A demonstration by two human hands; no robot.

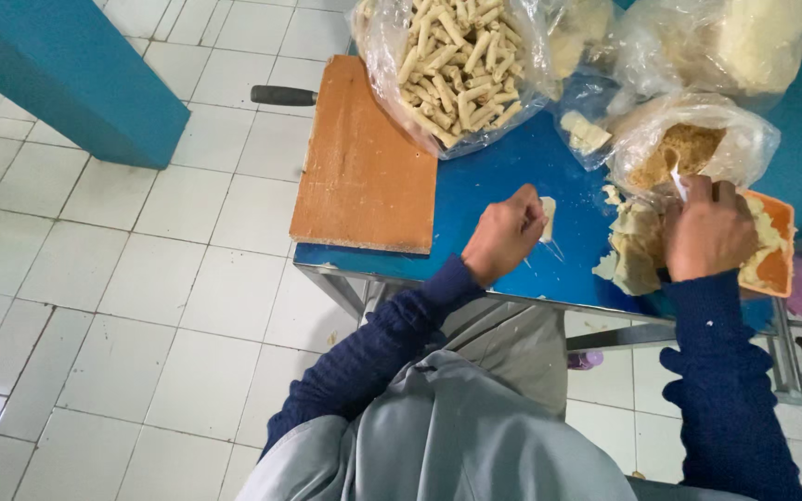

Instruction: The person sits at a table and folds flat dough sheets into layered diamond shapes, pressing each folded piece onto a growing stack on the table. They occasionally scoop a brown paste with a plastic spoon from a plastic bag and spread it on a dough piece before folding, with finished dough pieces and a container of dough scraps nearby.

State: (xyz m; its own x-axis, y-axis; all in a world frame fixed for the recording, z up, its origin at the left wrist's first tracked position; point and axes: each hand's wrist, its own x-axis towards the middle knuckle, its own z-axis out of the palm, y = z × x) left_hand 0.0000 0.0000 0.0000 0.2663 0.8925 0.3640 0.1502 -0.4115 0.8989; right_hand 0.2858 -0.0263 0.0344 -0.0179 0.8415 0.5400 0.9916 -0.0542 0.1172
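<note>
Left hand (503, 237) fingers pinch a pale wrapper piece (548, 219); right hand (707, 232) fingers grip a white spoon (679, 181).

1. Blue table (489, 190) with a metal frame, standing on a white tiled floor (141, 306).
2. Orange board (359, 162) lying flat at the table's left end.
3. Clear bag of pale rolled sticks (457, 60) resting at the far edge.
4. Clear bag of brown crumbs (689, 144), just beside an orange tray (777, 264) at the right.
</note>
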